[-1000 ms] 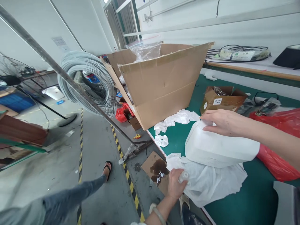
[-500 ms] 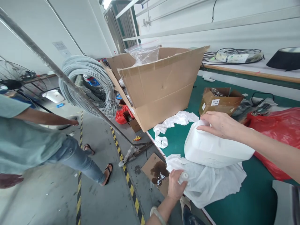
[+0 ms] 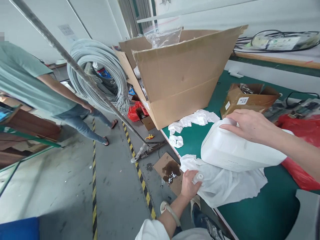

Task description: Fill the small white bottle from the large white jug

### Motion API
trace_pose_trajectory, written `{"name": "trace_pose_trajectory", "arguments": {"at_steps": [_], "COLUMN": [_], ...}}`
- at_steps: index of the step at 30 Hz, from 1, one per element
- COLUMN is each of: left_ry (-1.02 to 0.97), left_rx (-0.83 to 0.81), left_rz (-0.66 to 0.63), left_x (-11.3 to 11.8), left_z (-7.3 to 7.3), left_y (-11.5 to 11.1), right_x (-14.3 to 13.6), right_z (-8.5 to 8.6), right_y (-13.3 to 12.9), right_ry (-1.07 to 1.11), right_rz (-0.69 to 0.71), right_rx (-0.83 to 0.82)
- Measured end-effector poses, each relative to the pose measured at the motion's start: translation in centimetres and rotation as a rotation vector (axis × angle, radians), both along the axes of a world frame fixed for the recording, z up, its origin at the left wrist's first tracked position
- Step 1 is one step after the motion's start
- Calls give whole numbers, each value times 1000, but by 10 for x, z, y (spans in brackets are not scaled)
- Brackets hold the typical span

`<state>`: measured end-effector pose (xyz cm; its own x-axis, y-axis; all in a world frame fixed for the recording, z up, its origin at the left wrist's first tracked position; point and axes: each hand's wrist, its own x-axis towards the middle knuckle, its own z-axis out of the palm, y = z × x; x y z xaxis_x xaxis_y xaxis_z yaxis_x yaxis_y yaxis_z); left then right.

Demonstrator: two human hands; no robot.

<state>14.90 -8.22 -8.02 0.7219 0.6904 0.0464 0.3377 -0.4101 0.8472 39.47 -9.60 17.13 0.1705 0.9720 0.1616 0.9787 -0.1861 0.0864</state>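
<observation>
White plastic showed up best in the head view: a big jug [image 3: 232, 155] lay on its side on the green table [image 3: 265, 213], with a white cloth [image 3: 232, 186] partly under it. Its long axis ran left to right across the view. One end pointed left, toward the table's edge, and the other pointed right, toward a red bag [image 3: 303, 131]. Where its mouth was, I could not tell. The right hand [image 3: 246, 125] lay over the top near the left end, with thumb and fingers closed on the jug.

The left hand [image 3: 189, 185], by the table's edge, held what looked like a small clear bottle [image 3: 198, 177] in a snug, narrow grip. The bottle's round end stuck out to the right, near the jug but apart from it. The hand hid the rest.

The step looked like holding both things at once. I think the next move called for a firm right hand and a gentle left one. A tall brown box [image 3: 182, 76] stood behind.
</observation>
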Motion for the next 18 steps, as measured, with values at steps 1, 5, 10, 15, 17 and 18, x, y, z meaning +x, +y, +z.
{"name": "trace_pose_trajectory", "arguments": {"at_steps": [1, 5, 10, 15, 17, 18], "left_ry": [-3, -11, -17, -19, -22, -24], "left_rx": [-1, -7, -5, 9, 17, 22], "left_rz": [0, 2, 1, -11, -20, -23], "left_x": [0, 1, 0, -1, -1, -1], "left_z": [-1, -5, -6, -7, -8, -8], "left_y": [-1, -3, -4, -3, -2, -2], "right_x": [-2, -11, -15, -46, -70, -83], "right_z": [-3, -10, -9, -9, -27, -42], "right_y": [0, 0, 0, -28, -51, -65], "right_ry": [-22, -86, -111, -105, 126, 277], "right_rz": [-34, -164, -299, -179, -202, -270], "right_rx": [23, 93, 89, 357, 497, 509]}}
